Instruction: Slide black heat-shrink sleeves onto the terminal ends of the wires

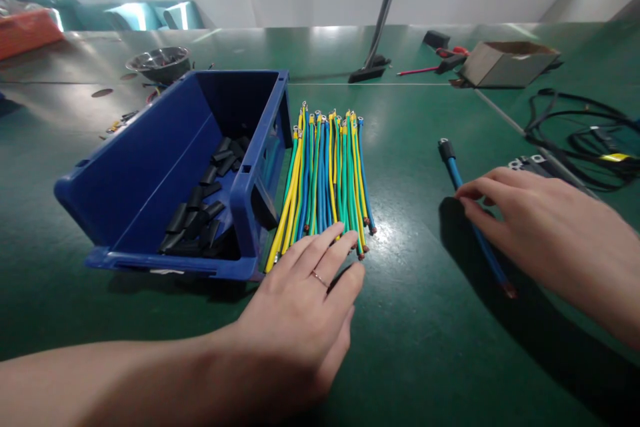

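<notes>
A bundle of short yellow, green and blue wires [327,180] lies side by side on the green table, beside a blue plastic bin [150,173] holding several black sleeve pieces [200,213]. My left hand [305,307] lies flat with its fingers stretched out, the fingertips touching the near ends of the wires. My right hand [540,227] rests over a single blue wire [457,180] with a black sleeve at its far end; the fingers lie extended on the wire and press it to the table.
A cardboard box [505,63] and red-handled tools [440,63] sit at the back right. Black cables [585,133] coil at the right edge. A metal bowl [160,61] stands behind the bin, and a black stand's foot [367,70] stands at the back centre.
</notes>
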Demonstrator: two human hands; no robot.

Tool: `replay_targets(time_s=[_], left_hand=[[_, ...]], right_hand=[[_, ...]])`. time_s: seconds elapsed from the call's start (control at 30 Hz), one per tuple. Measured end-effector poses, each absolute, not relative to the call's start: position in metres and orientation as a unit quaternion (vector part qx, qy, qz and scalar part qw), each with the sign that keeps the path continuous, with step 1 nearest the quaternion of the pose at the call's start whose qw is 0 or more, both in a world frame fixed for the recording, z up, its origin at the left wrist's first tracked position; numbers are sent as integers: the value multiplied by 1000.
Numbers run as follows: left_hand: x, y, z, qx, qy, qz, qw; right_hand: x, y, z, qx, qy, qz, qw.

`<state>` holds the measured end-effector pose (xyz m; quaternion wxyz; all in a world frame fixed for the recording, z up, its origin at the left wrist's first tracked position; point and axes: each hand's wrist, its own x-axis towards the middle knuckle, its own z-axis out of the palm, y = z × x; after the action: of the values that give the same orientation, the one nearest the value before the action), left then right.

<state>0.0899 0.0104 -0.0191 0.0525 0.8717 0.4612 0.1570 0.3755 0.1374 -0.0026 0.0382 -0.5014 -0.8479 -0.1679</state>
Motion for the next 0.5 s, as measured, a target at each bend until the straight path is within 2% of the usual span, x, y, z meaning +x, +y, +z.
replay_targets(time_s=[0.27,0.5], left_hand=[[90,11,-20,873,461,153,43],[91,11,-20,870,465,155,51]], right_hand=[[401,143,3,-530,-839,-125,-8],[391,134,13,-600,-787,-101,-101]])
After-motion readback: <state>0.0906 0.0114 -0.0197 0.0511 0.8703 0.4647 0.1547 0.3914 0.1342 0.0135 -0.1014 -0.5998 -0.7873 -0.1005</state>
